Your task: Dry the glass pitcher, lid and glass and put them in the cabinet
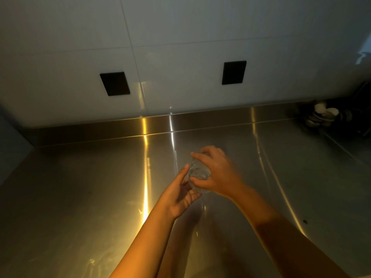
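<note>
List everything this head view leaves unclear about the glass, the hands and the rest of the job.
Head view: the glass is clear, blurred and half covered by the right hand that grips it; wet or dry cannot be told.
Head view: blur hides whether the left hand touches the glass.
Head view: the dishes in the far right corner are too dark and small to identify.
The pitcher, lid and cabinet: none in view.

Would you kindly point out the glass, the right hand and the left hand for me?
glass (197,174), head view, clear side wall between finger and thumb.
right hand (218,175), head view, back of the hand.
left hand (178,199), head view, open palm.
</note>
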{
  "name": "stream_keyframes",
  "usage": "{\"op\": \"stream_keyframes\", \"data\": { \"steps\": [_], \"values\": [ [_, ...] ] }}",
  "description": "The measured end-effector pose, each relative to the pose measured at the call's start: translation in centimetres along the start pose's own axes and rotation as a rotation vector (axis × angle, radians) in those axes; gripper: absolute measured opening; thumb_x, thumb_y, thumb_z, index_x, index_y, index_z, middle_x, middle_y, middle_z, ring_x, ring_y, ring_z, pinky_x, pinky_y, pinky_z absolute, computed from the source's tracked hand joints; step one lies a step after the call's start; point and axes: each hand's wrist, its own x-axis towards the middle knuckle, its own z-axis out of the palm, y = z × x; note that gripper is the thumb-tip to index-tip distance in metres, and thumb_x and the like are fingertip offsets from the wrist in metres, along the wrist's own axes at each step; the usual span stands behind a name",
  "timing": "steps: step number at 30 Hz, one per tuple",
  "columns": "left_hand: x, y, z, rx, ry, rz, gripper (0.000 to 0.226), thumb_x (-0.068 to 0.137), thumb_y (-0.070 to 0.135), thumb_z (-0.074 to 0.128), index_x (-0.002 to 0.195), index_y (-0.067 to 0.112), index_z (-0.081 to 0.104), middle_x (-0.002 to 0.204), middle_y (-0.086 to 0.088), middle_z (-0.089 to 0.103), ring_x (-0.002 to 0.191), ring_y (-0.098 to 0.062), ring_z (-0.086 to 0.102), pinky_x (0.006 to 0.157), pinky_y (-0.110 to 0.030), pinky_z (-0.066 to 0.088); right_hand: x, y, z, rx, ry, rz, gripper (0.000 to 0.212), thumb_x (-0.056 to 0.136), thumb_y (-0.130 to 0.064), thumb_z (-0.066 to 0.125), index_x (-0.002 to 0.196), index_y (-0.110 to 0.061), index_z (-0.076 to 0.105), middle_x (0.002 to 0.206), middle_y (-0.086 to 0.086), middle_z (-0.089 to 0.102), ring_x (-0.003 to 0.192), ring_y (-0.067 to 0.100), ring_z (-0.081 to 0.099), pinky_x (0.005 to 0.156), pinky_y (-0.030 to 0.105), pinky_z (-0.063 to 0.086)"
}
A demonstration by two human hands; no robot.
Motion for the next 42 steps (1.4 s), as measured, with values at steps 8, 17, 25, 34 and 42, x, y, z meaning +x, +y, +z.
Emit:
{"op": "stream_keyframes", "data": {
  "steps": [8, 17, 25, 34, 42],
  "values": [
    [-0.5, -0.1, 0.2, -0.037, 0.019, 0.002, 0.056, 0.073, 0.036, 0.063, 0.113, -0.004, 0.06, 0.102, -0.022, 0.067, 0.084, -0.027, 0.068, 0.074, -0.035, 0.057, -0.3, -0.2, -0.7, 0.071, -0.049, 0.028, 0.069, 0.067, -0.049, 0.075, 0.127, -0.019, 0.055, 0.126, 0.006, 0.05, 0.114, 0.023, 0.046, 0.087, 0.03, 0.04],
    [-1.0, 0.0, 0.7, -0.099, 0.013, 0.018, 0.06, 0.07, 0.038, 0.064, 0.111, -0.005, 0.059, 0.105, -0.023, 0.067, 0.088, -0.03, 0.069, 0.081, -0.039, 0.055, -1.5, 0.1, -2.3, 0.611, -0.03, 0.199, 0.091, 0.065, -0.022, 0.083, 0.128, -0.044, 0.023, 0.132, -0.01, 0.038, 0.117, -0.002, 0.039, 0.085, -0.004, 0.032],
    [-2.1, -0.5, 2.1, -0.124, 0.023, 0.032, 0.069, 0.067, 0.041, 0.065, 0.118, -0.005, 0.056, 0.111, -0.026, 0.065, 0.087, -0.031, 0.069, 0.078, -0.04, 0.055, -2.2, 1.2, -2.4, 0.849, -0.107, 0.24, 0.088, 0.062, -0.02, 0.085, 0.126, -0.044, 0.03, 0.131, -0.014, 0.042, 0.117, 0.001, 0.045, 0.082, 0.003, 0.042],
    [-4.3, -1.4, 2.4, -0.154, 0.088, 0.121, 0.062, 0.071, 0.042, 0.061, 0.113, -0.003, 0.061, 0.103, -0.022, 0.068, 0.085, -0.029, 0.07, 0.077, -0.037, 0.056, -2.0, 1.2, -2.4, 0.952, -0.26, 0.148, 0.089, 0.054, -0.033, 0.081, 0.13, -0.042, 0.034, 0.139, -0.004, 0.044, 0.125, 0.013, 0.046, 0.098, 0.033, 0.046],
    [-8.4, -1.2, 0.5, -0.294, 0.204, 0.209, 0.051, 0.069, 0.038, 0.063, 0.094, -0.006, 0.07, 0.097, -0.025, 0.069, 0.083, -0.033, 0.069, 0.074, -0.041, 0.055, -0.8, -2.4, -0.4, 0.995, -0.378, 0.066, 0.086, 0.059, -0.021, 0.083, 0.129, -0.039, 0.037, 0.13, -0.012, 0.049, 0.117, 0.004, 0.051, 0.084, 0.018, 0.05]
  ]
}}
